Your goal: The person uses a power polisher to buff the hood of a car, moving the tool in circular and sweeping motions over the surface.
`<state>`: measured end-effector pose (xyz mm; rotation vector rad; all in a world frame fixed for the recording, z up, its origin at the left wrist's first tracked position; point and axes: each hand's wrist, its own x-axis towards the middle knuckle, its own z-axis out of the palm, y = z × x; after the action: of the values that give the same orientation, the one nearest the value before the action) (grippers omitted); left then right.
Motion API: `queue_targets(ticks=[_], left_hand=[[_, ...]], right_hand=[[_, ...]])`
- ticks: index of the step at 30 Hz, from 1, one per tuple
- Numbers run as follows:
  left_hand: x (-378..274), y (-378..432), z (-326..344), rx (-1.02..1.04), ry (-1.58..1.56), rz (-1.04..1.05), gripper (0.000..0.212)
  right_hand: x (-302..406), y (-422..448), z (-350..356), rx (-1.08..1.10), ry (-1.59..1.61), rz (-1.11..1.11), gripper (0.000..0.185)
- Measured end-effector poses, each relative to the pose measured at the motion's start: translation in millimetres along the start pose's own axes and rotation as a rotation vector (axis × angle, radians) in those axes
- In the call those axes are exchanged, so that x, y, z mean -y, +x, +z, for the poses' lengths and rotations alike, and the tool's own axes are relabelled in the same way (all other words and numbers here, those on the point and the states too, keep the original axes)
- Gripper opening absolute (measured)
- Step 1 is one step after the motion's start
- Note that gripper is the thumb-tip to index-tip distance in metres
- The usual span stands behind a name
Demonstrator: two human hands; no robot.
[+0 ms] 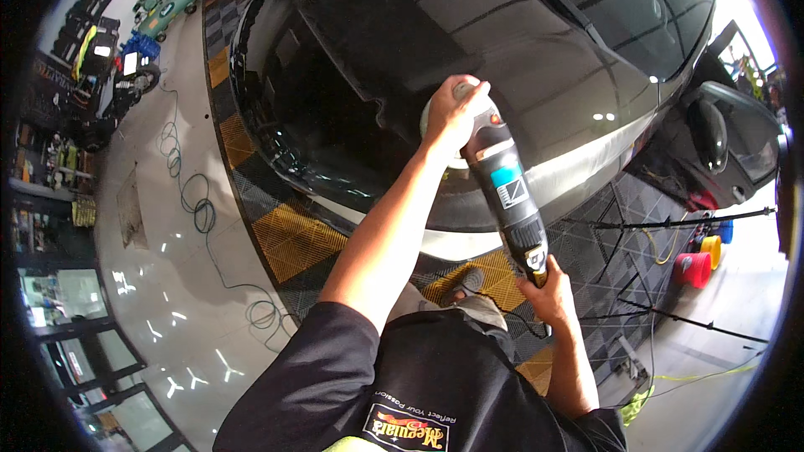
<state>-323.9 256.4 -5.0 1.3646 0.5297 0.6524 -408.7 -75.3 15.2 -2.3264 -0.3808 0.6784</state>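
Note:
A black car polisher (505, 182) with a teal label lies over the front corner of a dark car's glossy hood (540, 69). My left hand (455, 110) wraps over the polisher's head, above its pale round pad (429, 119), which is partly hidden by the hand and tool. Around the rear end of the tool's body, near the power cord, my right hand (551, 292) is closed. The pad rests on or just above the paint; which of the two cannot be told. The car's headlight area is partly behind the tool and my left arm.
Black tripod legs (650, 309) stand at the right, near red (693, 270) and yellow buckets and an open car door (722, 138). A thin hose (204, 210) coils over the floor at left. A green air compressor (169, 6) and a motorcycle stand farther back. The power cord hangs by my legs.

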Motion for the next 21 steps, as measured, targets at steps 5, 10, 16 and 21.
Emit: queue_targets(ticks=[5,10,16,21], left_hand=[[20.7,-24.6,-86.6,-0.102,-0.172,-0.027,0.025],[28.1,-58.7,-184.3,-0.245,-0.137,-0.057,0.03],[46.8,-85.3,-223.9,-0.292,-0.277,-0.09,0.028],[41.3,-91.2,-205.8,-0.291,-0.304,-0.071,0.025]], right_hand=[[26.4,-6.8,36.2,0.148,-0.137,0.025,0.055],[57.2,-12.7,87.0,0.308,-0.338,-0.003,0.06],[63.3,-22.0,103.6,0.314,-0.387,-0.075,0.058],[69.3,-25.8,85.0,0.352,-0.37,-0.04,0.059]])
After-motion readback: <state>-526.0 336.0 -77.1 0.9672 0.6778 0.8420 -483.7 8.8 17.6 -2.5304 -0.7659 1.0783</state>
